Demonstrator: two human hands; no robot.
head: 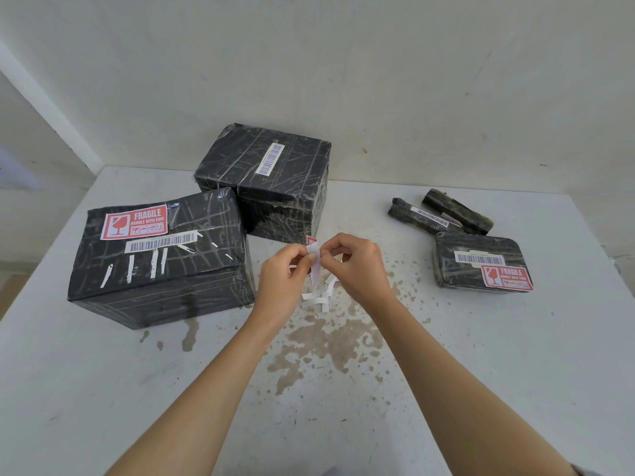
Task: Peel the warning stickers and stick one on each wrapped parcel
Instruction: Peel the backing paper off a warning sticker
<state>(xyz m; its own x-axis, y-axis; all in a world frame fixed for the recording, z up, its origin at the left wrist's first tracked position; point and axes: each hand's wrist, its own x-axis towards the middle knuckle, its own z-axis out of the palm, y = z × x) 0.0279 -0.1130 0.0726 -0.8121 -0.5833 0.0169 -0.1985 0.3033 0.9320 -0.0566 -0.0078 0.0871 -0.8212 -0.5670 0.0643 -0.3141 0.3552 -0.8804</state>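
My left hand [285, 273] and my right hand [357, 262] meet over the middle of the table and both pinch a small red-and-white warning sticker [313, 250] with its white backing. A big black wrapped parcel [161, 262] at the left bears a red FRAGILE sticker [134, 221] on top. A second big black parcel [264, 173] behind it shows only a barcode label. At the right, a flat black parcel [477, 261] carries a red FRAGILE sticker [507, 277]. Two slim black parcels [417, 218] [457, 210] lie behind it.
Curled white backing strips [323, 293] lie on the white table [103, 389] under my hands. Brown stains [330, 338] mark the table's middle. A white wall [343, 80] rises right behind the table's far edge.
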